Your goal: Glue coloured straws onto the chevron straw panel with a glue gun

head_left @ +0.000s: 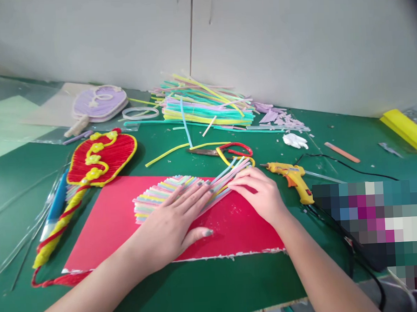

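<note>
A leaf-like piece of pastel pipe cleaners (155, 198) lies on a red sheet (107, 226), its long loose ends running up to the right. My left hand (178, 218) rests flat across its right part, fingers together and thumb apart. At the loose ends, my right hand (257, 190) has thumb and fingertips pinched together on the strips. To the left lies a red fan with yellow edging and flowers (102, 159), its handle wrapped in yellow and red. Red and yellow handled scissors (208, 151) lie just behind the sheet.
Behind are a pile of pastel pipe cleaners (206, 112), a purple fan (99, 103) and purple scraps (283, 119). A yellow glue gun (293, 177) with a black cord lies right of my right hand. A blue tool (57, 206) sits at the left.
</note>
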The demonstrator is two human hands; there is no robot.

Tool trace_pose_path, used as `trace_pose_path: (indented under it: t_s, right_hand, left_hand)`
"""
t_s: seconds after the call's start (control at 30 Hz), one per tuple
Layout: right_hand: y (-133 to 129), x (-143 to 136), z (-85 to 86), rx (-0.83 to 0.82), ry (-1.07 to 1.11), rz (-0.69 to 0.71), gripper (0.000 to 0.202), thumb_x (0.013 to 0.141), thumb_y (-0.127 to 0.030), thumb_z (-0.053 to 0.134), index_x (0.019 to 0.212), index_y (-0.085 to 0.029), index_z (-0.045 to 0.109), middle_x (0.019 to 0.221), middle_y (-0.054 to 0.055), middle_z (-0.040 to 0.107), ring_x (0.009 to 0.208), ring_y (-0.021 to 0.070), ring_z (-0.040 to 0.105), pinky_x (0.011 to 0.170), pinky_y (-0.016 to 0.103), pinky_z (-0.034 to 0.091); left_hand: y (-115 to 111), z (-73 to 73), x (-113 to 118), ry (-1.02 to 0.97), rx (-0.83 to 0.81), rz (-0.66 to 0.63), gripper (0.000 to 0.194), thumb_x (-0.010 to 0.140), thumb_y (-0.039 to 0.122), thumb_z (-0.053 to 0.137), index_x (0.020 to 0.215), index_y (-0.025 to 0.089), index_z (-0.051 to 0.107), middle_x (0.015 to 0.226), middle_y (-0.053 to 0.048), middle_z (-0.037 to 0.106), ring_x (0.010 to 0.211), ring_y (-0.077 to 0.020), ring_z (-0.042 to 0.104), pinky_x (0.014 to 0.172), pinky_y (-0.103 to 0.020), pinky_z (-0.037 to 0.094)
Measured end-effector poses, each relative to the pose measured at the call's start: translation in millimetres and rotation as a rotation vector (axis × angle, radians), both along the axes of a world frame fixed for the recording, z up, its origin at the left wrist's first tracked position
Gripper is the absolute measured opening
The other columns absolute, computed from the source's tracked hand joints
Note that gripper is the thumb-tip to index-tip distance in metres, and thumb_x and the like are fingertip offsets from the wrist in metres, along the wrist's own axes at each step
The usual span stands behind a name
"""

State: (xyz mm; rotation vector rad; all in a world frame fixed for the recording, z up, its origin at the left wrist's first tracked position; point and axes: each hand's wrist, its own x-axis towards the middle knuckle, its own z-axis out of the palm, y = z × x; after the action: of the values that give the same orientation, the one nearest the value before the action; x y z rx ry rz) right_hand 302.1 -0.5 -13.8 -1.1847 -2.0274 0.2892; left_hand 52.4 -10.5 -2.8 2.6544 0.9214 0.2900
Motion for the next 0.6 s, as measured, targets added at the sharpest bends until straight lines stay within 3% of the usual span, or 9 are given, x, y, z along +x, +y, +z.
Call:
trace_pose_path:
  t_s: [0.07, 0.13, 0.23, 0.3, 0.43, 0.53, 0.6]
  right_hand:
    - [0, 0, 0.4, 0.032, 0.020, -0.042, 0.010, 0.087, -0.022, 0.061, 0.085, -0.025, 0.070, 0.083, 0.003, 0.066, 0.082, 0.0172, 0.062, 0.080, 0.034, 0.052]
    - [0, 1, 0.9, 0.056, 0.045, -0.100, 0.011, 0.087, -0.023, 0.060, 0.085, -0.025, 0.071, 0.082, 0.003, 0.065, 0.080, 0.0172, 0.063, 0.078, 0.034, 0.053]
    - [1, 3, 1.0, 0.070, 0.074, -0.177, 0.011, 0.087, -0.024, 0.060, 0.085, -0.024, 0.070, 0.081, 0.003, 0.065, 0.081, 0.0178, 0.063, 0.076, 0.034, 0.053]
    - [1, 4, 0.6, 0.061, 0.074, -0.190, 0.011, 0.087, -0.024, 0.059, 0.084, -0.024, 0.070, 0.082, 0.003, 0.065, 0.081, 0.0181, 0.063, 0.077, 0.035, 0.053]
    - [0, 2, -0.1, 0.042, 0.072, -0.105, 0.010, 0.086, -0.023, 0.061, 0.084, -0.025, 0.070, 0.081, 0.002, 0.065, 0.080, 0.0175, 0.063, 0.076, 0.034, 0.053]
    - [-2, -3, -0.1, -0.005, 0.049, -0.025, 0.010, 0.086, -0.022, 0.061, 0.087, -0.026, 0.070, 0.084, 0.002, 0.065, 0.084, 0.0177, 0.062, 0.081, 0.036, 0.052]
    - [-3, -6, -0.4, -0.044, 0.033, 0.010, 0.010, 0.087, -0.023, 0.061, 0.089, -0.026, 0.070, 0.087, 0.003, 0.066, 0.088, 0.0182, 0.062, 0.085, 0.037, 0.052]
  left_hand:
    - [3, 2.8, -4, -0.064, -0.040, 0.090, 0.055, 0.098, 0.047, 0.028, 0.145, 0.020, 0.033, 0.152, -0.006, 0.033, 0.140, -0.0225, 0.027, 0.117, -0.047, 0.019]
    - [7, 7.6, -11, -0.195, -0.099, 0.265, 0.050, 0.099, 0.043, 0.026, 0.143, 0.022, 0.038, 0.150, -0.004, 0.036, 0.139, -0.0226, 0.031, 0.116, -0.048, 0.021]
    - [15, 16.9, -20, -0.509, -0.255, 0.590, 0.048, 0.097, 0.046, 0.031, 0.135, 0.022, 0.050, 0.142, -0.003, 0.049, 0.134, -0.0249, 0.040, 0.114, -0.048, 0.028]
    - [21, 22.3, -24, -0.742, -0.371, 0.698, 0.046, 0.096, 0.046, 0.034, 0.128, 0.022, 0.057, 0.136, -0.003, 0.056, 0.131, -0.0248, 0.045, 0.112, -0.045, 0.034]
    - [27, 26.8, -27, -1.031, -0.433, 0.720, 0.040, 0.096, 0.039, 0.035, 0.123, 0.020, 0.059, 0.125, -0.003, 0.065, 0.119, -0.0230, 0.057, 0.106, -0.042, 0.043]
    - [23, 23.2, -25, -0.799, -0.214, 0.688, 0.032, 0.094, 0.036, 0.044, 0.114, 0.020, 0.064, 0.113, -0.004, 0.070, 0.109, -0.0225, 0.063, 0.100, -0.040, 0.048]
    - [17, 17.6, -19, -0.531, -0.044, 0.489, 0.030, 0.094, 0.033, 0.045, 0.113, 0.021, 0.065, 0.117, -0.004, 0.068, 0.111, -0.0223, 0.061, 0.100, -0.040, 0.047]
